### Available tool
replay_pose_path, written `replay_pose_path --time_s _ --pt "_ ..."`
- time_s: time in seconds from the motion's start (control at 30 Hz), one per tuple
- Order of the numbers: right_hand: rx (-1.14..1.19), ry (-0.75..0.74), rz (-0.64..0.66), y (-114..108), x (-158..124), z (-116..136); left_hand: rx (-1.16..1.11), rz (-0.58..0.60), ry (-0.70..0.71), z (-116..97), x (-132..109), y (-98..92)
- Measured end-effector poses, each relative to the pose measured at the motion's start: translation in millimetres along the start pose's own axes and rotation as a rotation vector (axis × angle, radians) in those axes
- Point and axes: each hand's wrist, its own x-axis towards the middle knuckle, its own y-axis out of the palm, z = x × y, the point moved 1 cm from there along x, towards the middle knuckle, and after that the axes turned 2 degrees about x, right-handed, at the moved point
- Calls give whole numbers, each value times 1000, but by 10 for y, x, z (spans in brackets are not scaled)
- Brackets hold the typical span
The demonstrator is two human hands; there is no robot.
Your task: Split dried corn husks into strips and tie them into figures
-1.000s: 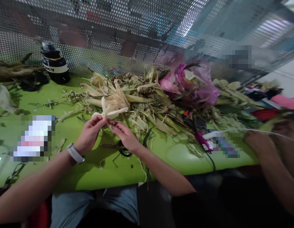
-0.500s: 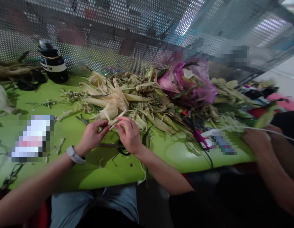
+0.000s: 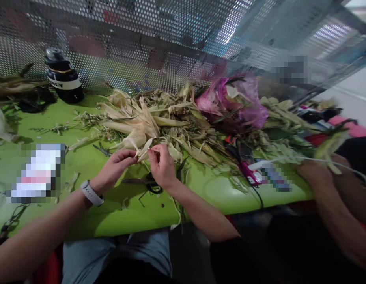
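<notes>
Between my two hands is a pale strip of corn husk (image 3: 146, 149), folded or knotted at its left end. My left hand (image 3: 121, 162), with a watch on the wrist, pinches that end between thumb and fingers. My right hand (image 3: 163, 166) closes on the strip's other part, thumb against the fingers. Under and beside my right hand lie scissors (image 3: 138, 180), their dark handles partly covered by the hand. Just beyond my hands spreads a heap of dried corn husks (image 3: 141, 124).
A dark bottle (image 3: 64, 79) stands at the back left, a blurred phone (image 3: 38, 171) at the left. A pink plastic bag (image 3: 233, 104) sits behind the heap. At the right are a purple device (image 3: 251, 173) with cables and another person's hands (image 3: 316, 175). A perforated metal panel (image 3: 126, 35) rises behind.
My right thumb and fingers have shifted on the husk strip, and a wider pale flap now stands up between my hands. My left hand keeps its pinch.
</notes>
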Motion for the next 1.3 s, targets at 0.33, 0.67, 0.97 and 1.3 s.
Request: replay_pose_path --time_s 0.33,0.67,0.97,1.3 --pt "108 104 108 27 -34 60 -68 -6 23 56 14 15" --pt "194 59 145 70 -59 26 0 -204 82 39 52 -22" --pt "-232 -362 170 1 -42 42 278 -259 154 47 63 -96" --pt "-55 -318 219 -24 41 30 439 26 166 -177 33 -167"
